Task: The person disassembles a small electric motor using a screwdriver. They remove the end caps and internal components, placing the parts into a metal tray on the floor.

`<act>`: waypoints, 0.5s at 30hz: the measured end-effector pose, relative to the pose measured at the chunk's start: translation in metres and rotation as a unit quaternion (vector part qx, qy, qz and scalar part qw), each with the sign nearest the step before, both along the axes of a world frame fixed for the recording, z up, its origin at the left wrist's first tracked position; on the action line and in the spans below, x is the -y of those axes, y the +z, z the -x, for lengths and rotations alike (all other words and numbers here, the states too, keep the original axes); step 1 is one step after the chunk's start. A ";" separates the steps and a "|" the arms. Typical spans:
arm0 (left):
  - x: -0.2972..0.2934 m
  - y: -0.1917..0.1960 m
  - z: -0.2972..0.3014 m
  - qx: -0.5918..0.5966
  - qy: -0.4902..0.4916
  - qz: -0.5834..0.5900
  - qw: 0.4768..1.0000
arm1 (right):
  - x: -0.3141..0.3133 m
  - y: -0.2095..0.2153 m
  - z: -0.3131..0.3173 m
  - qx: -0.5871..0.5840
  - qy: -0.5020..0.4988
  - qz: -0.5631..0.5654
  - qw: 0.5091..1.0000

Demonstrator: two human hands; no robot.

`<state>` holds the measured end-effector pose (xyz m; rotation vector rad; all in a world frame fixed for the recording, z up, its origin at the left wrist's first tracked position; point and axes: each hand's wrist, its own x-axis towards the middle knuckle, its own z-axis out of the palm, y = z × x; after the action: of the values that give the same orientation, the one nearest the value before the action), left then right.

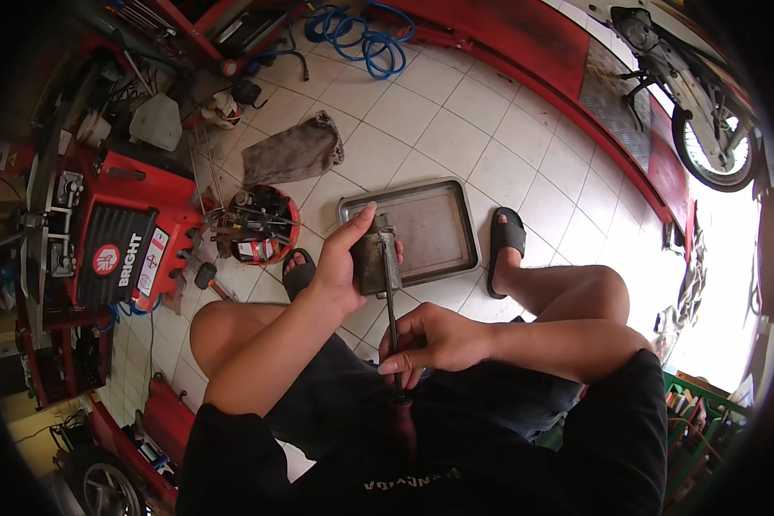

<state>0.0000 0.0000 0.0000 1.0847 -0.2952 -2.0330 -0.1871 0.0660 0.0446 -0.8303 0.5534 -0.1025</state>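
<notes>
My left hand (340, 267) is wrapped round a dirty grey metal part (373, 268), thumb along its upper end; the exact kind of part cannot be made out. A long-shafted screwdriver (392, 322) runs from the part down toward my body, its dark red handle lying against my dark clothing. My right hand (439, 340) has its fingers closed round the lower shaft, just above the handle. The screwdriver's tip is at the metal part, but its exact contact is hidden. Beneath and beyond the part, a shallow metal tray (434, 228) rests on the tiled floor between my feet.
A red bucket (293, 225) full of tools stands left of the tray, with a mallet (206, 275) close by. Further left is a red machine (129, 232). Beyond lie a grey-brown cloth (292, 150) and blue hose (370, 43). A motorcycle (709, 129) stands far right.
</notes>
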 end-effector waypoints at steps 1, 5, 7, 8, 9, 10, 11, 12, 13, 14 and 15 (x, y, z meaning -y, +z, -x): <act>0.000 0.001 0.000 0.004 -0.001 -0.003 1.000 | 0.000 0.000 0.000 0.001 0.002 -0.001 1.000; 0.006 0.006 0.006 0.006 -0.014 -0.022 1.000 | 0.000 -0.001 0.004 -0.012 0.007 0.012 1.000; 0.007 0.006 0.007 0.008 -0.002 -0.016 1.000 | 0.001 0.000 0.004 -0.015 0.007 0.014 1.000; 0.008 0.005 0.008 0.009 0.003 -0.014 1.000 | 0.001 0.000 0.004 -0.017 0.007 0.016 1.000; 0.009 0.005 0.008 0.009 0.016 -0.017 1.000 | 0.001 0.000 0.003 -0.016 0.008 0.017 1.000; 0.011 0.003 0.009 0.009 0.028 -0.020 0.999 | 0.002 0.000 0.002 -0.016 0.008 0.018 1.000; 0.013 0.001 0.009 0.008 0.041 -0.023 0.999 | 0.003 0.000 0.002 -0.016 0.008 0.020 1.000; 0.014 -0.003 0.008 0.011 0.034 -0.023 0.999 | 0.004 0.000 0.001 -0.017 0.006 0.024 1.000; 0.017 -0.008 0.006 0.014 0.028 -0.024 0.999 | 0.005 0.001 0.001 -0.018 0.004 0.029 0.999; 0.020 -0.013 0.005 0.017 0.022 -0.025 0.999 | 0.005 0.002 0.001 -0.019 0.003 0.033 0.999; 0.023 -0.017 0.007 0.015 0.032 -0.037 0.999 | 0.005 0.002 0.002 -0.020 -0.005 0.039 0.999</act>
<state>-0.0065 -0.0228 -0.0171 1.1561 -0.1990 -1.9858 -0.1886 0.0612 0.0463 -0.9065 0.5945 -0.1161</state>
